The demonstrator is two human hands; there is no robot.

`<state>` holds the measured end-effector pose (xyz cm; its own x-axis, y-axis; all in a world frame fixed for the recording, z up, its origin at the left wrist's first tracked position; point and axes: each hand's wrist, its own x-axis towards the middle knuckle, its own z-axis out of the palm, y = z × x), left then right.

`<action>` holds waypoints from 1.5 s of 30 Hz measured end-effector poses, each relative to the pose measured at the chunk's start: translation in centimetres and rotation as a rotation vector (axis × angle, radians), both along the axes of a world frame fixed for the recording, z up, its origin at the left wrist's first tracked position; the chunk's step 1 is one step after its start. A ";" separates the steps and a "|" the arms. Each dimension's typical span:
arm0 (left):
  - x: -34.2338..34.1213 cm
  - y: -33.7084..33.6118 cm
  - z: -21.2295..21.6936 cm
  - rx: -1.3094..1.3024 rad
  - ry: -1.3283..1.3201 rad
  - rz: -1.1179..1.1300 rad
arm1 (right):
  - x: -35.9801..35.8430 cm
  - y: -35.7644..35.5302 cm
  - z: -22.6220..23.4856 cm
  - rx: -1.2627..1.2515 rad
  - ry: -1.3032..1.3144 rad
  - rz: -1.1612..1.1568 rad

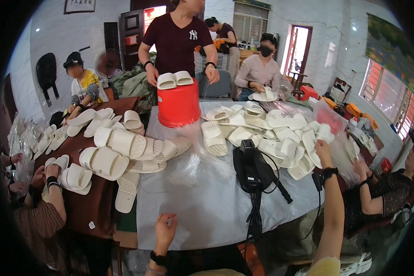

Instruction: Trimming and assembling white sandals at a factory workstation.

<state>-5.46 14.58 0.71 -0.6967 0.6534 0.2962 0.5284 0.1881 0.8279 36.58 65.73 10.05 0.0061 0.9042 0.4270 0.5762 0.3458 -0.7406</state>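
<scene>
My right hand [324, 154] reaches far to the right, its fingers closed at the edge of a cream slipper [325, 133] on the right-hand heap. Near the front edge of the grey-covered table, my left hand [165, 233] is raised with nothing in it, its fingers loosely bent and apart. Beside my right hand, the heap of cream slippers [287, 134] spreads over the table's right half. More slippers [104, 163] lie in overlapping rows on the left.
A black bag [247, 166] with a device and cables lies mid-table. Behind it stands an upturned red bucket [178, 106] with a slipper pair [175, 79] on top. Clear plastic film [193, 149] lies before the bucket. Several co-workers sit or stand around, some handling slippers.
</scene>
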 end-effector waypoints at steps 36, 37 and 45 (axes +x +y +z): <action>-20.9 -0.4 1.9 1.135 -1.017 0.142 | -15.0 -36.3 4.0 -0.521 -0.385 1.303; -17.9 -0.3 3.2 1.055 -1.051 0.178 | -15.0 -36.2 3.5 -0.560 -0.406 1.342; -0.4 -9.2 3.7 0.708 -0.959 0.221 | -19.7 -36.7 2.4 -0.316 -0.279 1.377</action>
<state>-5.82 5.36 4.41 -0.9050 0.3951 -0.1577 -0.3423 -0.4564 0.8213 16.91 29.03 12.45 -0.9828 0.1773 0.0525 0.0616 0.5820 -0.8108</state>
